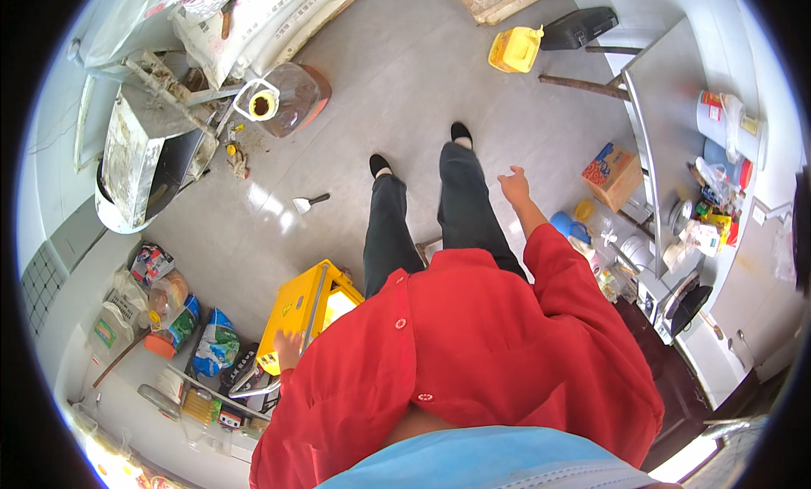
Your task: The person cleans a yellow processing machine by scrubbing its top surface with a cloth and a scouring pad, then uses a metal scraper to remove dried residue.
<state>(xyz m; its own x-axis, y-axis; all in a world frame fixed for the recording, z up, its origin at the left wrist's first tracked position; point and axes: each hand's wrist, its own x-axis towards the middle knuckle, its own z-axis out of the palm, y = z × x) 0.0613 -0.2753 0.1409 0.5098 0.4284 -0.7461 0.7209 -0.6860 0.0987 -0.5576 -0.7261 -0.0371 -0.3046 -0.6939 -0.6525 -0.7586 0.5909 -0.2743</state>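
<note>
My left hand [288,344] is at the side of a yellow metal machine [293,305] with a warning triangle and a silver frame; whether it grips or only touches it cannot be told. With fingers apart and nothing in them, my right hand [515,183] hangs over the floor beside my leg. A scraper [310,202] with a dark handle lies on the grey floor in front of my feet. Farther forward on the left stands a large plastic jug [294,102] with dark liquid and a white handle.
White sacks [279,20] are piled at the upper left, near a worn metal machine [133,146]. A yellow jerrycan [514,49] and a black case [578,28] stand at the upper right. A cardboard box [612,175] is by the cluttered table [671,89]. Bags [217,343] lie at lower left.
</note>
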